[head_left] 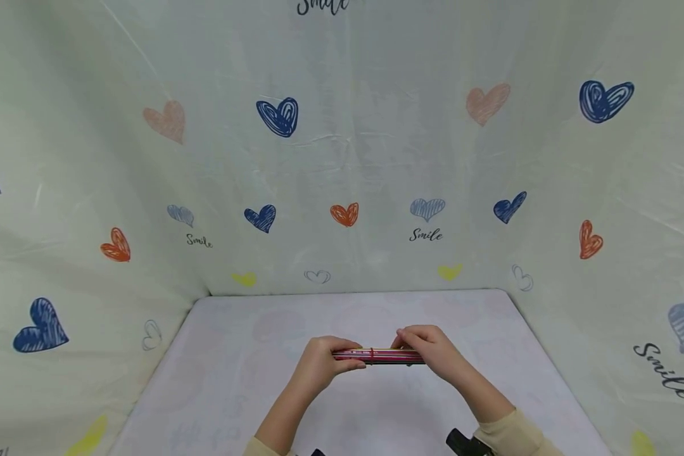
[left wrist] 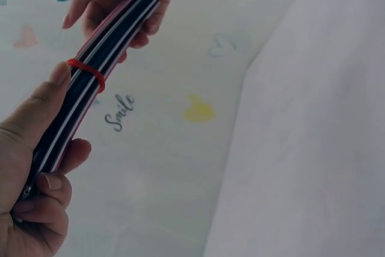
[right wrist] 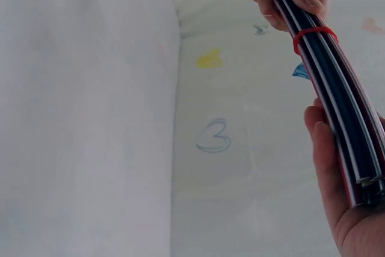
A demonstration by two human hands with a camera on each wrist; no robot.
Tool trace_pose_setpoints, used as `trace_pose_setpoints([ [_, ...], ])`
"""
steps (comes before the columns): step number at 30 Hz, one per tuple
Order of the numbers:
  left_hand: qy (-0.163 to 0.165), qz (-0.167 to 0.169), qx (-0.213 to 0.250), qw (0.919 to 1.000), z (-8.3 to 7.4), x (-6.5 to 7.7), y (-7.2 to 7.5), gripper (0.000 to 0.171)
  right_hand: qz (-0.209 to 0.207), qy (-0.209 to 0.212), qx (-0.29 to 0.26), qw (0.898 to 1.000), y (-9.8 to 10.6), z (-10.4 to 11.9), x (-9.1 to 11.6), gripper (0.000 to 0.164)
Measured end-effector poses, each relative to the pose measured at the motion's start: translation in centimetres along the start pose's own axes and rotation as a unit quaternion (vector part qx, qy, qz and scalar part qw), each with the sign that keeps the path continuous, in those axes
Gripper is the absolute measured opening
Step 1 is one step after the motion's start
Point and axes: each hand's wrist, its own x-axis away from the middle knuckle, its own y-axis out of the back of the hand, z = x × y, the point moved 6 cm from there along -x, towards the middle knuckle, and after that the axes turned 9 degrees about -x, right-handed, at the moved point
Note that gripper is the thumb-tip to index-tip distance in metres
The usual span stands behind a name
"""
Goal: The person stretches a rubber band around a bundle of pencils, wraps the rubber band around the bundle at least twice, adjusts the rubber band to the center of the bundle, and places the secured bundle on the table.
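A bundle of slim striped sticks that look like pencils (head_left: pixel 396 356), dark with white and pink-red lines, is held level over the table. A red rubber band (left wrist: pixel 88 74) wraps it, near the left thumb tip. My left hand (head_left: pixel 322 362) grips one end, thumb along one side and fingers curled on the other, as the left wrist view shows. At the opposite end, my right hand (head_left: pixel 433 351) holds the bundle, its fingers (right wrist: pixel 325 148) lying along the underside. The uneven stick ends show by its palm in the right wrist view. My right thumb is hidden there.
Below the hands lies a white tabletop (head_left: pixel 216 386). A pale curtain (head_left: pixel 376 158) printed with hearts and "Smile" encloses the back and both sides. A black wrist device (head_left: pixel 466 442) sits by the right sleeve (head_left: pixel 513 437).
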Motion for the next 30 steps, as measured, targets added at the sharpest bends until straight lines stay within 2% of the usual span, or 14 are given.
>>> trace_pose_setpoints([
  [5, 0.022, -0.024, 0.001, 0.9995, 0.5, 0.0, 0.7, 0.029, -0.074, 0.027, -0.073, 0.994, 0.3, -1.5, 0.8, 0.019],
  [11, 0.044, -0.069, 0.027, 0.9963, 0.7, 0.1, 1.1, 0.031, -0.134, 0.059, -0.113, 0.983, -0.2, -2.0, 1.4, 0.025],
  [14, 0.067, -0.112, 0.057, 0.9898, 0.9, 0.3, 1.2, 0.036, -0.168, 0.070, -0.115, 0.976, -0.4, -1.9, 1.5, 0.021],
  [18, 0.082, -0.180, 0.092, 0.9760, 0.9, 0.8, 1.3, 0.039, -0.196, 0.080, -0.121, 0.970, -0.9, -1.7, 1.5, 0.016],
  [25, 0.056, -0.237, 0.112, 0.9635, 0.3, 1.3, 1.1, 0.039, -0.229, 0.079, -0.115, 0.963, -1.5, -1.4, 1.2, 0.013],
  [30, 0.042, -0.273, 0.120, 0.9536, 0.5, 1.5, 0.9, 0.034, -0.253, 0.070, -0.119, 0.957, -2.0, -1.3, 0.9, 0.009],
])
